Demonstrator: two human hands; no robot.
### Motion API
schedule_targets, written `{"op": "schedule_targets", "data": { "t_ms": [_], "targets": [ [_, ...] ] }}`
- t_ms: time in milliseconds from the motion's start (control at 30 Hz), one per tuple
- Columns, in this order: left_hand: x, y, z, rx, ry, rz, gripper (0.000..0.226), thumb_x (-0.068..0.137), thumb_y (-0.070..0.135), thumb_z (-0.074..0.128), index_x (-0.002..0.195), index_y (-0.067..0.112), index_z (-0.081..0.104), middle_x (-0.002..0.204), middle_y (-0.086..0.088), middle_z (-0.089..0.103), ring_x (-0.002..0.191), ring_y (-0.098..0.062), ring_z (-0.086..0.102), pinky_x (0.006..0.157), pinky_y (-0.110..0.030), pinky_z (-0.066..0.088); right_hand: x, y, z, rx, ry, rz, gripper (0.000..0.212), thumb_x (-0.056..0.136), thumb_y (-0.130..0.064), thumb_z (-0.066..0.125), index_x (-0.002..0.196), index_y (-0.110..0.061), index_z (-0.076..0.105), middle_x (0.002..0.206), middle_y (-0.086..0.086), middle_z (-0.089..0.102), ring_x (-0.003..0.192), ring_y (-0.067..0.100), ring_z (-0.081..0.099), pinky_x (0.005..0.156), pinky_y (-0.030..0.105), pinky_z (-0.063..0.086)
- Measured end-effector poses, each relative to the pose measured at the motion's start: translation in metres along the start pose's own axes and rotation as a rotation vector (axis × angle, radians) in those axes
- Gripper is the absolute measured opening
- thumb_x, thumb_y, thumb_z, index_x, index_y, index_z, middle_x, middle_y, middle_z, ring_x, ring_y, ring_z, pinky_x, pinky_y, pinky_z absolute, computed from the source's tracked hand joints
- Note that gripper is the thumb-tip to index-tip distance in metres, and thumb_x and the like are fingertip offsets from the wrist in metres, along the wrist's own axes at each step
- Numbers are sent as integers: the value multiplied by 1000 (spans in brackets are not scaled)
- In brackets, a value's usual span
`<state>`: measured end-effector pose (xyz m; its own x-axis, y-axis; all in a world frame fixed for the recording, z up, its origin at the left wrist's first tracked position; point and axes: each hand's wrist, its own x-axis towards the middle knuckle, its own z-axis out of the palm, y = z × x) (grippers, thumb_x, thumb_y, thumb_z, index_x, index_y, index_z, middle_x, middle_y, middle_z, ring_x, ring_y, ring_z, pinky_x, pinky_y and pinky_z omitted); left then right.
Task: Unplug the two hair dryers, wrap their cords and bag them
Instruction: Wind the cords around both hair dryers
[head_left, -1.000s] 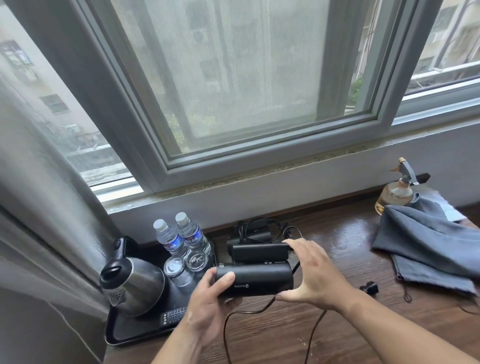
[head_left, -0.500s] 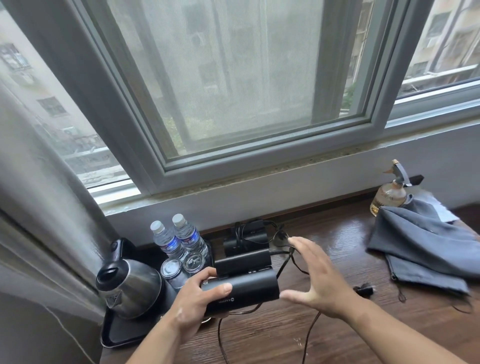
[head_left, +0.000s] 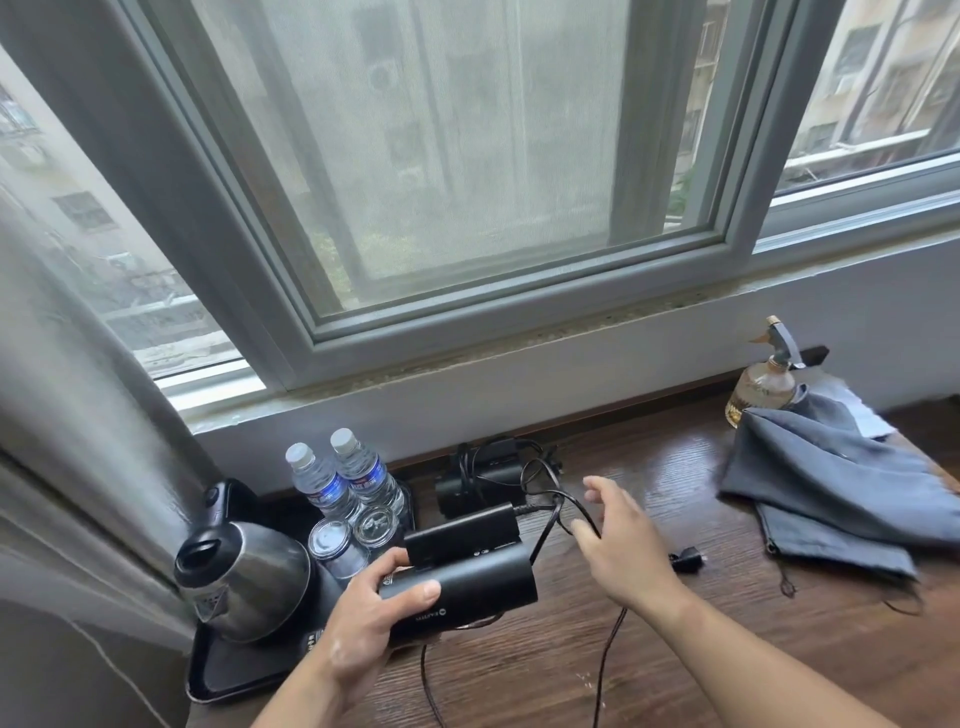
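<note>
Gripping the hair dryer (head_left: 467, 587) in the left hand (head_left: 358, 629), just right of the tray (head_left: 218, 675).
Spreading the right hand (head_left: 618, 545) wide at its cord (head_left: 566, 512); lying beyond, grey bags (head_left: 831, 483) past bare counter (head_left: 675, 649).

Left hand (head_left: 371, 618): palm down, thumb across top, fingers curled beneath, clamped on hair dryer (head_left: 467, 587). Forearm enters from bottom edge. Right hand (head_left: 621, 545): open, fingers spread, palm facing left, holding nothing. Forearm extends from lower right.
</note>
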<state>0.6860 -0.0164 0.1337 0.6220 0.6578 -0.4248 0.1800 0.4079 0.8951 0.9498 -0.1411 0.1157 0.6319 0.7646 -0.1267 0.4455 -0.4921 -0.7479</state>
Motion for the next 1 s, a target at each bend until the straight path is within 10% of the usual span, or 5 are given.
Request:
{"op": "schedule_targets", "data": {
  "t_ms": [300, 900, 1000],
  "targets": [
    [4, -12, -24, 51, 64, -19, 73, 56, 22, 96, 117, 2, 61, 102, -26, 71, 86, -39, 69, 77, -46, 56, 20, 67, -23, -95, 128, 92, 15, 93, -17, 62, 91, -30, 67, 81, -7, 73, 83, 21, 68, 77, 35, 52],
    [11, -33, -41, 146, 153, -12, 72, 55, 32, 99, 116, 12, 66, 115, -26, 69, 102, -45, 68, 97, -62, 50, 25, 113, -28, -227, 69, 134, 18, 95, -18, 62, 110, -21, 71, 100, 3, 76, 101, 29, 68, 86, 36, 50],
    [6, -33, -41, 179, 103, 18, 64, 51, 35, 97, 105, 12, 71, 103, -21, 74, 91, -32, 71, 89, -42, 54, 27, 108, -26, -195, -1, 154, 18, 95, -20, 64, 111, -25, 69, 97, -2, 73, 102, 23, 66, 85, 28, 45]
  ]
}}
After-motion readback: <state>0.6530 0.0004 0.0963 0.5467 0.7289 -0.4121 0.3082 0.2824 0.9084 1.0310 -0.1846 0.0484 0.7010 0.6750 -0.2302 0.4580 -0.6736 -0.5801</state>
